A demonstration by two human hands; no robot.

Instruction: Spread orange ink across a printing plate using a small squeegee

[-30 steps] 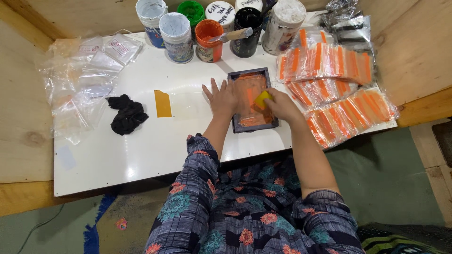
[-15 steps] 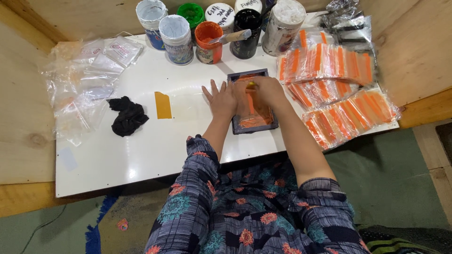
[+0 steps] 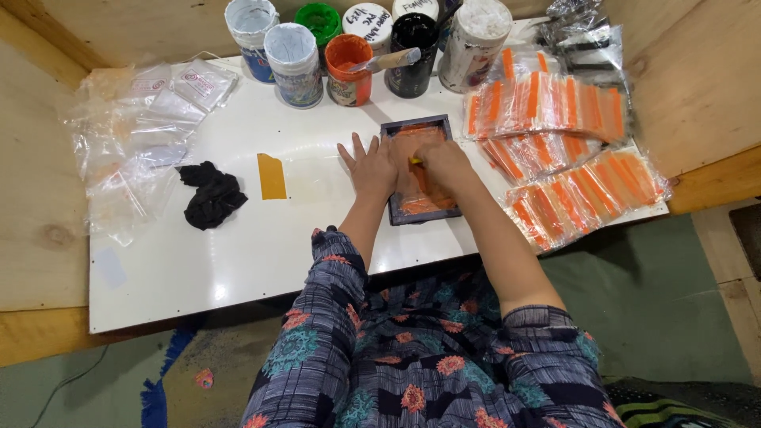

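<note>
Screen frame flat on white table just below the paint jars, left hand spread open pressing its left edge, right hand closed on a small yellow squeegee over the orange mesh; probably light, stiff-rimmed, ink-slick in the middle, so best gripped by the dark outer rim.

The right hand covers the middle of the dark printing frame; only a yellow sliver of a tool shows beside its fingers, kind undeterminable. Under the left hand, the frame's left edge is hidden. Beyond the fingertips, the paint jars are cut off by the top edge. The grip cannot be judged.
</note>
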